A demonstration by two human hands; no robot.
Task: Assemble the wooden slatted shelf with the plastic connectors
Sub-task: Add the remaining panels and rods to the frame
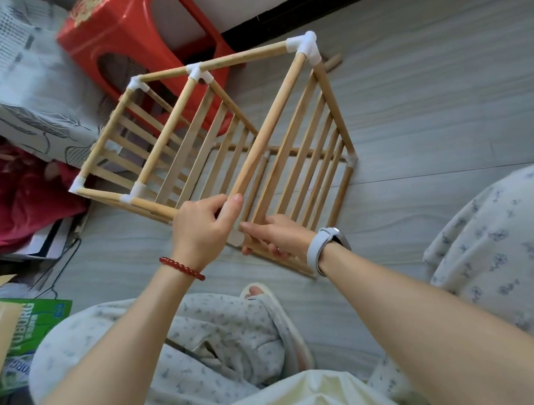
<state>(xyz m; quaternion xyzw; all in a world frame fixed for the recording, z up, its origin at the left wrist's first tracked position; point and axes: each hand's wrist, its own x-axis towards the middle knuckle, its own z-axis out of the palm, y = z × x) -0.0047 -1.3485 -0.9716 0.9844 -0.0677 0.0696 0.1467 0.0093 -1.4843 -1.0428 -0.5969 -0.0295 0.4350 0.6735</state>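
The pale wooden slatted shelf frame (221, 135) with white plastic corner connectors (305, 45) stands on the grey floor, the red plastic stool (135, 36) at its eleven o'clock. The left hand (203, 227) grips the near end of a round wooden dowel (268, 124), while the right hand (275, 237) holds the lower rail at five o'clock. The step looks like closing the near corner; next, that free end needs seating in a connector, hidden here.

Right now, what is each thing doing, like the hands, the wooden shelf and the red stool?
Left hand: grips the near end of a long wooden rod.
Right hand: holds the shelf's near bottom rail.
Wooden shelf: partly built, standing on the floor.
White corner connector: pushed onto the rods.
Red stool: tipped on its side.
Loose dowel: lying on the floor.
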